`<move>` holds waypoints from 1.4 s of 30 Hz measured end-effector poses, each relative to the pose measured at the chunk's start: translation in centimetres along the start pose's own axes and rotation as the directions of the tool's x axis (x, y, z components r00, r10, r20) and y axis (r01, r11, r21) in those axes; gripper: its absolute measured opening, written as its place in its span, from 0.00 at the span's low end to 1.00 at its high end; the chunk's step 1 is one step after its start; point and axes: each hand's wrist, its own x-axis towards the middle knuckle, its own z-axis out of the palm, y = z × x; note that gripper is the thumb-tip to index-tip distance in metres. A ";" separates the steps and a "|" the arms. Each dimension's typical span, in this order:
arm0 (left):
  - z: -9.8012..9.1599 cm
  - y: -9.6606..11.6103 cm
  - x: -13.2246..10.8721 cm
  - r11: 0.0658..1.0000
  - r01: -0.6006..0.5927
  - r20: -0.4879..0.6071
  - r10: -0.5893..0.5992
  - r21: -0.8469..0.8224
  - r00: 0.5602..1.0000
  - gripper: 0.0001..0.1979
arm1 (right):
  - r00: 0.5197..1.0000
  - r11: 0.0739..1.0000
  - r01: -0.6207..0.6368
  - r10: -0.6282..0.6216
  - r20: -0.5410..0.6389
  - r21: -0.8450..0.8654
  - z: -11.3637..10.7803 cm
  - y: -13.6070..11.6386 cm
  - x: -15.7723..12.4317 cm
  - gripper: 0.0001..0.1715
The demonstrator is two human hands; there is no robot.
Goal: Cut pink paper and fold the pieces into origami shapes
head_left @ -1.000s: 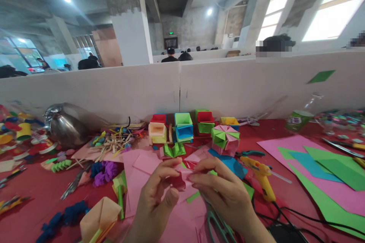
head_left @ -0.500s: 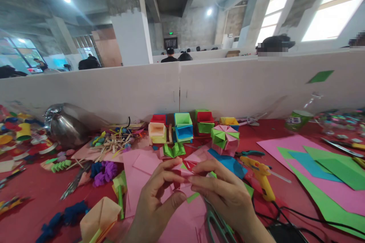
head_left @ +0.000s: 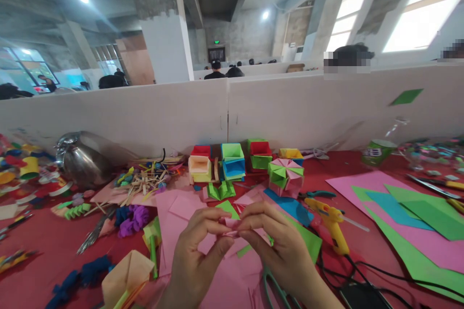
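Both of my hands meet low in the middle of the view, over a heap of pink paper sheets [head_left: 188,231]. My left hand [head_left: 195,260] and my right hand [head_left: 282,251] pinch one small folded pink paper piece [head_left: 232,226] between thumb and fingertips. The piece is mostly hidden by the fingers. Green-handled scissors [head_left: 279,289] lie under my right wrist. A pink and green folded paper ball [head_left: 287,174] and a row of small coloured paper boxes [head_left: 232,157] stand behind my hands.
A yellow glue gun [head_left: 331,224] with a black cord lies right of my hands. Large pink, green and blue sheets [head_left: 409,212] cover the right side. A metal kettle [head_left: 83,159], wooden sticks [head_left: 145,178] and paper scraps crowd the left. A white partition [head_left: 228,111] closes the back.
My fingertips have drawn closer together on the pink piece and lifted it slightly. A green scrap now shows behind my left fingers. The camera has barely shifted.
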 end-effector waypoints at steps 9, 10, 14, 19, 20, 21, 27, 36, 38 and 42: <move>0.3 0.0 -0.1 0.985 0.044 -0.193 -0.076 -0.166 0.978 0.01 | 0.981 0.983 -0.167 0.173 -0.087 0.072 -0.3 0.0 0.1 0.03; 0.3 0.1 0.0 0.987 0.032 -0.191 -0.063 -0.158 0.980 0.01 | 0.982 0.983 -0.164 0.170 -0.081 0.080 -0.3 0.0 0.2 0.03; 0.1 0.2 0.0 0.997 -0.043 -0.139 0.034 -0.068 0.990 0.01 | 0.991 0.992 -0.098 0.104 -0.079 0.075 -0.5 -0.2 0.2 0.06; 0.1 -0.2 -0.3 0.987 -0.157 -0.130 0.158 0.015 0.979 0.06 | 0.981 0.981 0.079 -0.109 -0.161 -0.177 -0.1 -0.3 0.0 0.06; 0.1 -0.3 -0.4 0.982 -0.190 -0.122 0.191 0.022 0.974 0.08 | 0.975 0.970 0.109 -0.147 -0.169 -0.216 0.0 -0.3 -0.1 0.06; 0.2 -0.4 -0.6 0.975 -0.220 -0.116 0.221 0.023 0.968 0.09 | 0.970 0.963 0.126 -0.170 -0.175 -0.240 0.0 -0.3 -0.1 0.06; 0.1 -0.6 -0.9 0.964 -0.266 -0.113 0.267 0.031 0.957 0.10 | 0.966 0.959 0.142 -0.188 -0.177 -0.243 -0.1 -0.6 -0.2 0.08; 0.0 -0.3 -0.9 0.962 -0.272 -0.079 0.272 0.009 0.959 0.09 | 0.964 0.958 0.169 -0.210 -0.165 -0.230 -0.4 -0.8 -0.3 0.09; 0.1 -0.3 -1.0 0.965 -0.263 -0.081 0.263 0.006 0.962 0.08 | 0.965 0.958 0.169 -0.209 -0.158 -0.233 -0.5 -0.8 -0.3 0.08; 0.2 -0.3 -1.0 0.968 -0.252 -0.108 0.248 -0.022 0.963 0.05 | 0.972 0.960 0.168 -0.198 -0.123 -0.223 -0.6 -0.8 -0.2 0.09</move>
